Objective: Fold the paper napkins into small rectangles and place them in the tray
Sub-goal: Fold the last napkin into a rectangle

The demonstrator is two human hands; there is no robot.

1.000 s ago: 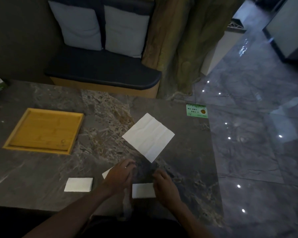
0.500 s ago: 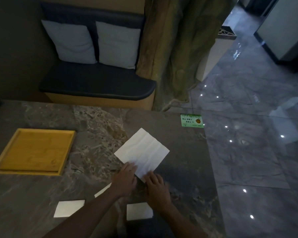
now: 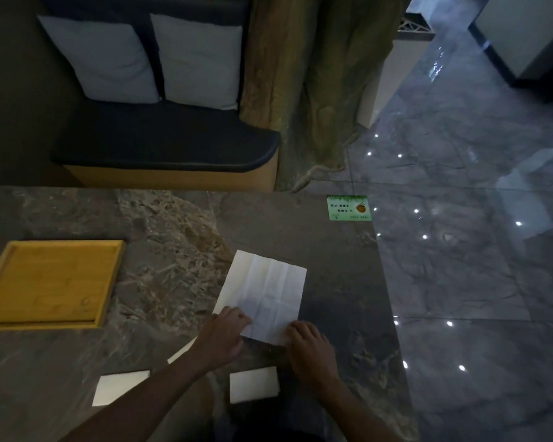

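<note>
Left hand [image 3: 225, 334], right hand [image 3: 307, 344] apparently pinching unfolded napkin [image 3: 265, 291] near corners.

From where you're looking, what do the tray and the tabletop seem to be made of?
The tray looks like bamboo or light wood, matte yellow, with faint board lines and a raised rim. The tabletop looks like polished stone or a stone-look slab: dark grey with brownish mottled veining and a soft sheen. I can't tell which.

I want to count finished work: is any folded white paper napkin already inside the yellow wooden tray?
No, the yellow wooden tray holds nothing, and the folded white paper napkins lie on the grey stone table.
</note>
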